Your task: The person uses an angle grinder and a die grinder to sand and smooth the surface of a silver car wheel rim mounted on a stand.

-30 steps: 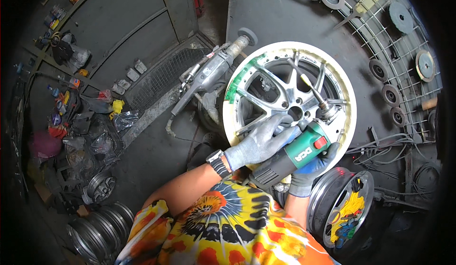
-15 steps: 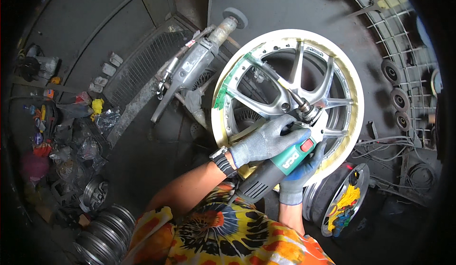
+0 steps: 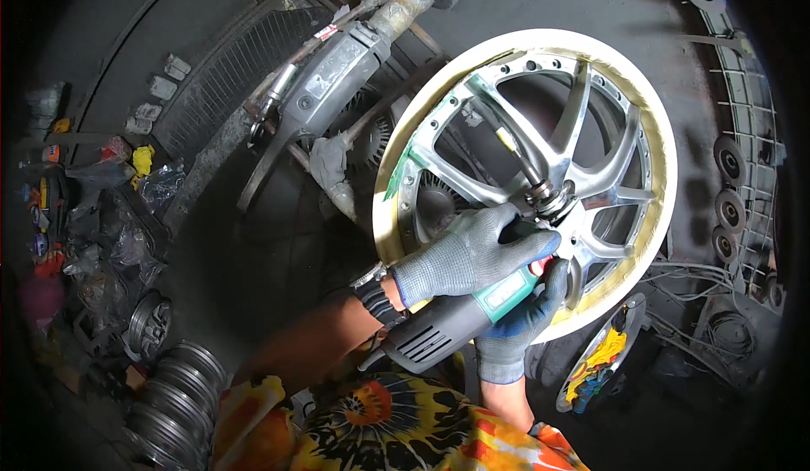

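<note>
A silver spoked wheel rim (image 3: 578, 104) with a pale, yellowish outer lip and a green-marked stretch fills the middle right. Over its lower part lies a green and black angle grinder (image 3: 439, 328) with a red switch. From its head a thin shaft (image 3: 516, 152) reaches up and left across the spokes toward the green-marked side. My left hand (image 3: 472, 256), in a grey glove, closes over the top of the grinder near its head. My right hand (image 3: 519, 328), in a grey glove with blue on it, grips the body from the right and below. The palms are hidden.
A large grey machine (image 3: 333, 83) with a round grinding wheel stands behind, left of the rim. Small abrasive discs (image 3: 730, 167) hang on a wire grid at right, above coiled cables (image 3: 730, 332). Stacked rims (image 3: 181, 403) stand lower left, below plastic-bagged clutter (image 3: 126, 247).
The whole view has shifted, and the rim and machine look larger. The grinder's rear end now sits further left, and both hands have moved left with it, keeping their grip.
</note>
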### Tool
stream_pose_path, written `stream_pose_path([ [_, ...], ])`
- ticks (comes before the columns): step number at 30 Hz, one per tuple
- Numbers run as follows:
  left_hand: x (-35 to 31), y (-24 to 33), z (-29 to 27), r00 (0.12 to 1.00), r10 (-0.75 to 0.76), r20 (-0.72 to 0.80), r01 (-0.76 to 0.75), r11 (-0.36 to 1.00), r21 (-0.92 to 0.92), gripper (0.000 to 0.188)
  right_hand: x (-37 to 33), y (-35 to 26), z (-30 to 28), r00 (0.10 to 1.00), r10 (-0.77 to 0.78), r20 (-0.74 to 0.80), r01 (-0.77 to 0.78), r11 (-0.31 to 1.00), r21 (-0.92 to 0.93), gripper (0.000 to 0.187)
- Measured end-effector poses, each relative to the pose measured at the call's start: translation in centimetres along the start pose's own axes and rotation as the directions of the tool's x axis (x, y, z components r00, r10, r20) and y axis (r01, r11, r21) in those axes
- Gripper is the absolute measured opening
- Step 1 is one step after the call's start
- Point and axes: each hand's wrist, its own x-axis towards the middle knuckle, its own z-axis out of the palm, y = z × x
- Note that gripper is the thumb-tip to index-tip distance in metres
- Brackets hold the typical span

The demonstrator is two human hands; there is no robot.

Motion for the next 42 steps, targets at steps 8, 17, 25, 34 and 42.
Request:
stream_pose_path([
  [8,0.8,-0.5,-1.3,0.999,-0.016,0.048,0.014,0.999,0.045,0.039,0.2,1.0,1.0,0.996,-0.079,-0.047,0.075,0.993,-0.096,0.051],
  [17,1.0,0.4,-2.2,0.998,-0.012,0.057,0.012,1.0,-0.001,0.038,0.3,0.7,2.3,0.998,-0.057,0.006,0.058,0.992,-0.11,0.051],
  [25,1.1,1.0,-2.7,0.999,0.025,0.046,-0.021,0.996,-0.09,0.035,0.7,1.3,5.1,0.983,-0.145,-0.112,0.119,0.971,-0.206,0.044],
  [34,0.3,0.3,-2.3,0.999,0.003,0.047,0.001,0.997,-0.082,0.032,-0.1,0.5,2.9,0.994,-0.113,-0.004,0.11,0.97,-0.217,0.048],
  [42,-1.4,-0.6,-1.3,0.997,0.07,0.043,-0.068,0.997,-0.041,0.028,-1.1,-0.2,1.7,0.996,-0.083,0.03,0.088,0.95,-0.299,0.046],
])
